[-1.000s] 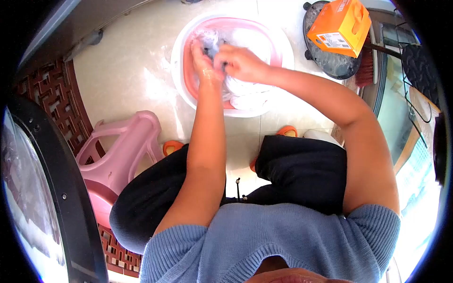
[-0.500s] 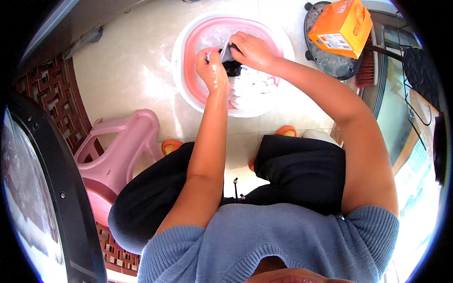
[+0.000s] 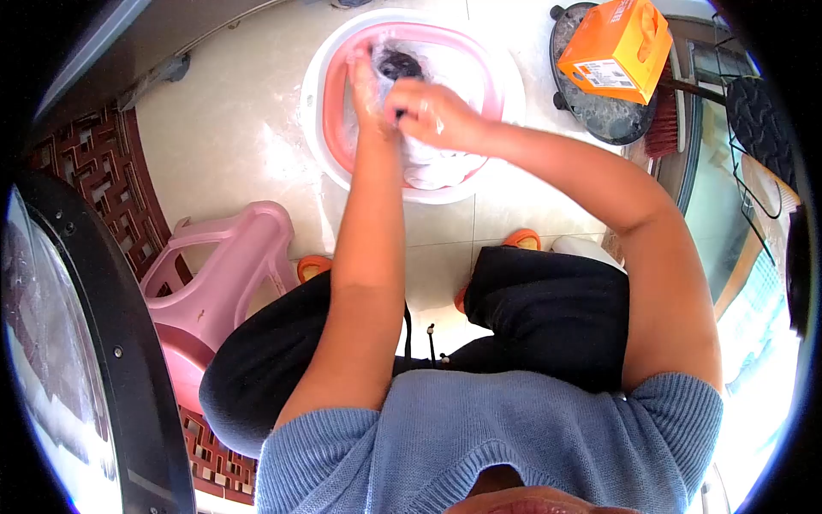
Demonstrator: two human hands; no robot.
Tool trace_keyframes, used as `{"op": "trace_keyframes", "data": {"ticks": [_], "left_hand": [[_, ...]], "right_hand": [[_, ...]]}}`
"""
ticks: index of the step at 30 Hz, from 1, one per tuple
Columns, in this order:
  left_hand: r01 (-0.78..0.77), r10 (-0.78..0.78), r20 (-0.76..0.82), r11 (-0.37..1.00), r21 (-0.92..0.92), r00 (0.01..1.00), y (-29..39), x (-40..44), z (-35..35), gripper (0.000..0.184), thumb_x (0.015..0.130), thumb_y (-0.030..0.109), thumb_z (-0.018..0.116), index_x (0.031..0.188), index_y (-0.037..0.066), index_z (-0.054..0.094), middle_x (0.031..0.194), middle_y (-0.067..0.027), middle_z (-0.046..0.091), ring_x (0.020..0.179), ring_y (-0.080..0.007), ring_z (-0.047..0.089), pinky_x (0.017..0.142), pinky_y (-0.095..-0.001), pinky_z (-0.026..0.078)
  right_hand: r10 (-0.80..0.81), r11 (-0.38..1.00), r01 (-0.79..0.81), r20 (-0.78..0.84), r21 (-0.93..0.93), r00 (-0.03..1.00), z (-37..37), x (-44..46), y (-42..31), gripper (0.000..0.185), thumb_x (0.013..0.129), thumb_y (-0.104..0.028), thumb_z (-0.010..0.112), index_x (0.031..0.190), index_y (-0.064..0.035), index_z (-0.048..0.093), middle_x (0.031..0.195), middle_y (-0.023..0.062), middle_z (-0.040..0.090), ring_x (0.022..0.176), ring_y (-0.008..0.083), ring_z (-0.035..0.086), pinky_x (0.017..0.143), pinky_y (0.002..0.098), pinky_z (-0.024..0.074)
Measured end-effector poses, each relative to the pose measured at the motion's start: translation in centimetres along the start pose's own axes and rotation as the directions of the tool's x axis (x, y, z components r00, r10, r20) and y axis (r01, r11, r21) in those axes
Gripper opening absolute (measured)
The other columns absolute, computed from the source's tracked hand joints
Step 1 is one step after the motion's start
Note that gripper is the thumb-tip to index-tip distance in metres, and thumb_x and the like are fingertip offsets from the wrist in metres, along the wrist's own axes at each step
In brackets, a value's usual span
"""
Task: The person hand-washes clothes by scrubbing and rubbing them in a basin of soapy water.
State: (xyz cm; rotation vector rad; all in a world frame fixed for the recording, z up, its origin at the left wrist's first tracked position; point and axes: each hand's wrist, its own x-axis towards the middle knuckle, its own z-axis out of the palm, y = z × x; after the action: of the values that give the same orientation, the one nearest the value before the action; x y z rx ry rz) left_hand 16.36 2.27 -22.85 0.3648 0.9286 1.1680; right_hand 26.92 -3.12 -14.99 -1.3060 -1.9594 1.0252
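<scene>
A white and pink oval basin [image 3: 315,110] stands on the floor in front of me, with soapy water and white cloth [image 3: 437,171] in it. My left hand [image 3: 366,92] is over the basin's left part, its fingers extended upward and a little blurred, beside a dark wet cloth [image 3: 398,65]. Close to its right, my right hand [image 3: 428,111] has its fingers curled round a small dark piece of cloth. Whether that piece joins the dark cloth above cannot be made out. Wet suds show on both hands.
A pink plastic stool [image 3: 224,274] stands at the left, near a dark-framed round door [image 3: 120,351]. At the upper right, an orange box [image 3: 618,51] rests on a dark oval stand [image 3: 599,120], beside a red-bristled brush [image 3: 664,128]. My orange slippers [image 3: 521,239] are below the basin.
Since half a second ago, my left hand has gone from a closed grip to stretched fingers, and my right hand has moved down and left against it. The basin has shifted slightly up and left.
</scene>
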Motion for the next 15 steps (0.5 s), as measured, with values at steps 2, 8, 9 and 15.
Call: {"op": "trace_keyframes", "data": {"ticks": [2,8,9,15], "left_hand": [[0.16,-0.145,0.073,0.945,-0.285,0.987,-0.1,-2.9,1.4,0.035,0.088,0.024,0.058,0.116,0.006,0.049,0.093,-0.0126,0.059,0.088,-0.0237,0.058,0.085,-0.0389,0.048],[0.155,-0.264,-0.261,0.915,-0.372,0.929,-2.0,-4.8,2.2,0.01,0.084,0.012,0.051,0.091,0.005,0.052,0.089,-0.0077,0.055,0.081,-0.0202,0.054,0.074,-0.0349,0.047],[0.172,-0.3,-0.317,0.911,-0.374,0.9,-2.0,-4.7,1.7,0.01,0.083,0.011,0.051,0.09,0.004,0.053,0.088,-0.0078,0.055,0.079,-0.0201,0.054,0.073,-0.0335,0.047],[-0.251,0.555,-0.025,0.416,0.874,0.832,-0.6,-4.1,-0.1,0.02,0.084,0.015,0.054,0.094,-0.003,0.057,0.094,-0.0183,0.056,0.086,-0.0307,0.053,0.078,-0.0418,0.044]], "right_hand": [[-0.053,0.986,0.063,0.069,-0.154,0.996,0.1,-0.9,-1.9,0.022,0.072,-0.008,0.056,0.094,-0.0124,0.055,0.085,0.0088,0.059,0.072,0.0331,0.059,0.06,0.0436,0.0481],[0.269,0.919,-0.254,0.006,-0.3,0.963,-1.0,2.4,5.1,0.02,0.084,-0.018,0.051,0.101,-0.0091,0.049,0.082,0.0172,0.061,0.076,0.0403,0.059,0.063,0.0491,0.0455],[0.248,0.93,-0.248,-0.034,-0.272,0.968,-1.2,2.4,7.0,0.022,0.086,-0.02,0.05,0.103,-0.0069,0.047,0.079,0.0182,0.061,0.075,0.0418,0.058,0.063,0.0501,0.045],[0.444,0.799,-0.315,0.149,-0.513,0.884,-3.0,0.6,5.1,0.026,0.085,-0.022,0.051,0.1,-0.0012,0.049,0.082,0.0209,0.063,0.081,0.0375,0.062,0.07,0.0486,0.0479]]}}
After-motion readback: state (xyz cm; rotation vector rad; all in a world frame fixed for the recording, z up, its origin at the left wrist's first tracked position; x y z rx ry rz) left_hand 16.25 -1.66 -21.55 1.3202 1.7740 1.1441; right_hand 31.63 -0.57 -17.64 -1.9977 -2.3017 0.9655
